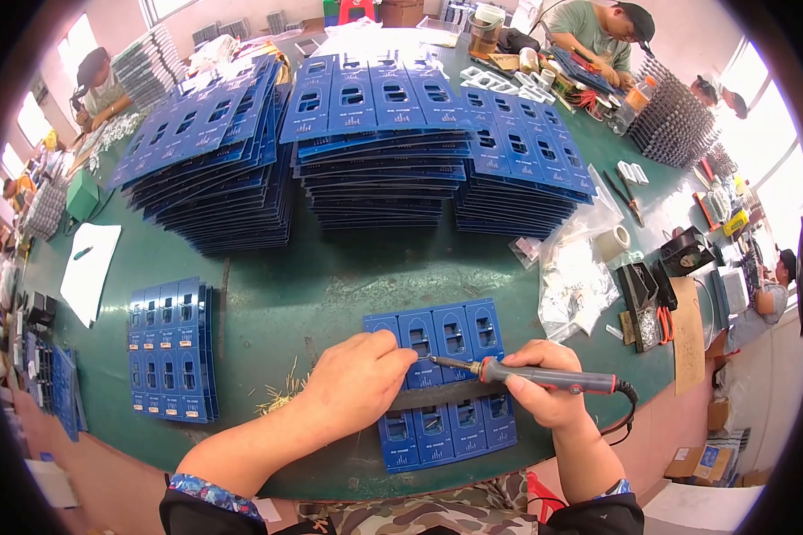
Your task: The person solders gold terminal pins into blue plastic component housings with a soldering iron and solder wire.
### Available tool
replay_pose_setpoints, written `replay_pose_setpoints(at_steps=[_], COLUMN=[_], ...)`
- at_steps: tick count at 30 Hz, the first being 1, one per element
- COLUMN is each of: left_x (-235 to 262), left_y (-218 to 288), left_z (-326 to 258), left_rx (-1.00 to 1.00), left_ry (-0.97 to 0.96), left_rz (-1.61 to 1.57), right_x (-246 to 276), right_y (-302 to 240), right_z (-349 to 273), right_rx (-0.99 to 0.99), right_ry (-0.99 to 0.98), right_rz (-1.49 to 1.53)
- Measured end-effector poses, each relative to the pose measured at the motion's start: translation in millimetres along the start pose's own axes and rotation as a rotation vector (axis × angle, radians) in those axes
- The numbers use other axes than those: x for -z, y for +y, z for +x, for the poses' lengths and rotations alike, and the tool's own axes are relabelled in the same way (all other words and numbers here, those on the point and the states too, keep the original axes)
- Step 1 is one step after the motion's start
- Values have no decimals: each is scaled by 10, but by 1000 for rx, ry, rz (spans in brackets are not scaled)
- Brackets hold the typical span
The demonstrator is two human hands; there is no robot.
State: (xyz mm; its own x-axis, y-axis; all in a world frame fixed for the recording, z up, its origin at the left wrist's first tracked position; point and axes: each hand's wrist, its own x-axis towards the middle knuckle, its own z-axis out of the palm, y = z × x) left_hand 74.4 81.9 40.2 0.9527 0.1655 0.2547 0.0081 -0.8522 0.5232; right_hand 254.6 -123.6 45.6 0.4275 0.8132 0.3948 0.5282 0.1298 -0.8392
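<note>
A blue circuit board panel (455, 332) with several cut-out windows lies flat on the green table (330, 285) in front of me. My right hand (549, 383) grips a soldering iron (544, 376) with a dark grey and red handle; its tip points left and touches the panel near its middle. My left hand (357, 379) rests on the panel's left part, fingers pinched close to the iron's tip. What the fingers pinch is too small to tell. A dark strip crosses the panel under my hands.
Tall stacks of blue panels (375, 134) fill the far half of the table. A smaller stack (169, 348) lies at left, wire clippings (281, 392) beside my left wrist. Plastic bags (575, 276), tape roll (613, 241) and pliers (663, 321) sit right. Other people work at the back.
</note>
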Motion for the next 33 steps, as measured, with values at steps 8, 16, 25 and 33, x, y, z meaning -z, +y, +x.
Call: replay_pose_setpoints(at_steps=[8, 16, 25, 33], left_x=[-10, 112, 74, 22], left_y=[-13, 97, 509, 520], left_z=[1, -57, -324, -397], left_rx=[-6, -39, -43, -35], left_ry=[3, 144, 102, 137], left_rz=[-1, -55, -414, -467], right_x=[-5, -15, -405, -499], right_y=[11, 40, -342, -375], right_z=[4, -209, -195, -220], right_rx=[-3, -266, -76, -85], right_ry=[-8, 240, -63, -7], right_rz=[9, 448, 206, 185])
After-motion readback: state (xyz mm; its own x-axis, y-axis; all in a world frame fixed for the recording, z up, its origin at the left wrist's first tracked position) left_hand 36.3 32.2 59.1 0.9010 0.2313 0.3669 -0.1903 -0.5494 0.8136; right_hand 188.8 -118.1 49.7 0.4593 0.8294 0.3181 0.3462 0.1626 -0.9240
